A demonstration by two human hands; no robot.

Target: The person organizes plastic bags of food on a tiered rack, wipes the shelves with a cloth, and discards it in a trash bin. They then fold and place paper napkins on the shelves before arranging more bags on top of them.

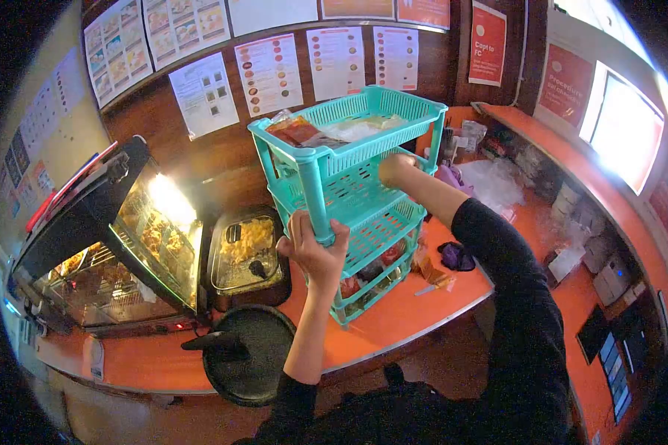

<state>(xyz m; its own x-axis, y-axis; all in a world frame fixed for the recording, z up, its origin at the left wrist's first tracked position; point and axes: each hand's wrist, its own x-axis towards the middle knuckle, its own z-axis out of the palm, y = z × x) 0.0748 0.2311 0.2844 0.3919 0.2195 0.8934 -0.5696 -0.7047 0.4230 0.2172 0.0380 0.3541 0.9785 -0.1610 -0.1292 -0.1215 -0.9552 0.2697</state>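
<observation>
A turquoise plastic tiered rack (316, 194) stands on the orange counter. My left hand (315, 248) is wrapped round the lower part of its front corner post, with fingers and thumb on either side. My right hand (398, 169) reaches in under the top tray, over the second shelf at the right side; its fingers are mostly hidden. The top tray carries a packet with reddish-brown contents (295, 131) and clear plastic bags (360, 129). Bare slats show on much of the second shelf. Red items in clear wrapping (393, 252) lie on the lower tiers.
A lit glass food warmer (137, 245) stands at the left. Beside it is a metal tray of yellowish food (246, 241). A round black pan or lid (252, 356) overhangs the counter's front edge. A dark purple bundle (456, 256) and plastic bags (497, 182) lie at the right.
</observation>
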